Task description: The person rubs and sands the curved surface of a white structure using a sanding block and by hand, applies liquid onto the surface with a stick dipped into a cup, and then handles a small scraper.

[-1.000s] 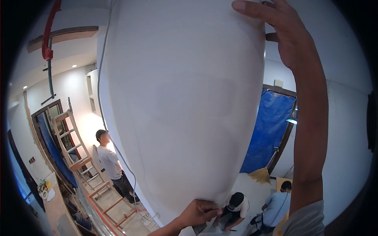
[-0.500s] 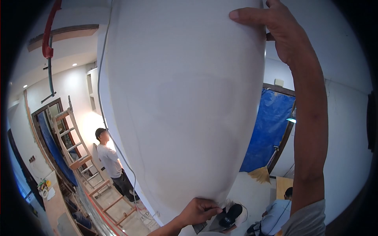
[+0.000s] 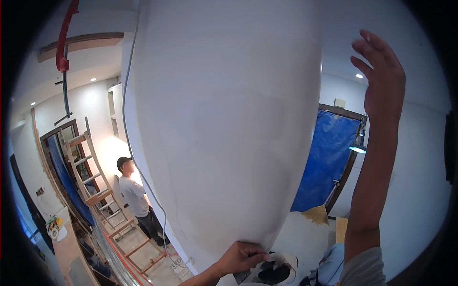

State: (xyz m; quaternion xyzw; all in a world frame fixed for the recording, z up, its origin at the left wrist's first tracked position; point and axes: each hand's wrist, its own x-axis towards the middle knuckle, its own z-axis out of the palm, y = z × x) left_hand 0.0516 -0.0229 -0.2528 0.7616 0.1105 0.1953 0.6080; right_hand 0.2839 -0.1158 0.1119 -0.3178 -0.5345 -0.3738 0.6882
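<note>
A large white panel [image 3: 224,128] fills the middle of the view, with a grey cable [image 3: 125,95] running along its left side. At its lower edge my left hand [image 3: 243,257] is closed in a pinch; whatever lies between the fingers is too small to make out. Raised at the upper right, my right hand [image 3: 384,71] is apart from the panel, its fingers spread and slightly curled, holding nothing.
A person [image 3: 136,195] stands at the left near a wooden ladder [image 3: 88,167]. Two people are below, one with a dark cap [image 3: 274,273], one in light blue [image 3: 331,267]. A blue sheet [image 3: 329,152] covers a doorway. A red clamp [image 3: 62,52] hangs upper left.
My right hand has let go of the panel's right edge and moved away to the right. My left hand stays at the lower edge. The people below have shifted slightly.
</note>
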